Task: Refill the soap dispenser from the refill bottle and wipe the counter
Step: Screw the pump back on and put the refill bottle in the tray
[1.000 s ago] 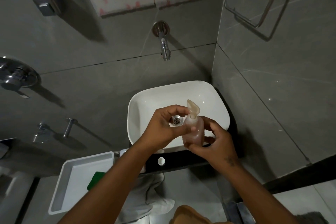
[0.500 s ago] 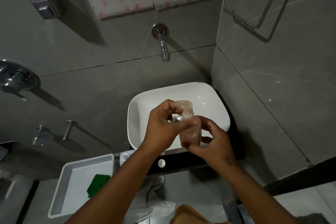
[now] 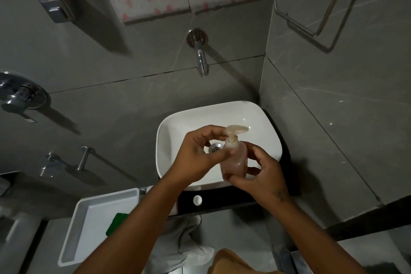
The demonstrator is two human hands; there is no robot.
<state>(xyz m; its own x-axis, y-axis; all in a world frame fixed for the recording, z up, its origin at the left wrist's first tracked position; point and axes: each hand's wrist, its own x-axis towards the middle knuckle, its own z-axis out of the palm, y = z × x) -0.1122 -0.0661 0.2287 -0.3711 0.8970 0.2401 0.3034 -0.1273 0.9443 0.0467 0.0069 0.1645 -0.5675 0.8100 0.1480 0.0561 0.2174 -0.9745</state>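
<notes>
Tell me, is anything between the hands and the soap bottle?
No. The right hand grips the soap dispenser around its body, and the left hand pinches its pump neck, above the sink.

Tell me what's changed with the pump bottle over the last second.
The pump head has turned: its spout pointed up and away a second ago and now points right, over the basin. The left hand has kept twisting it at the neck. The right hand still grips the bottle low down, in the same spot. The white cap, tray and green cloth have not moved.
</notes>
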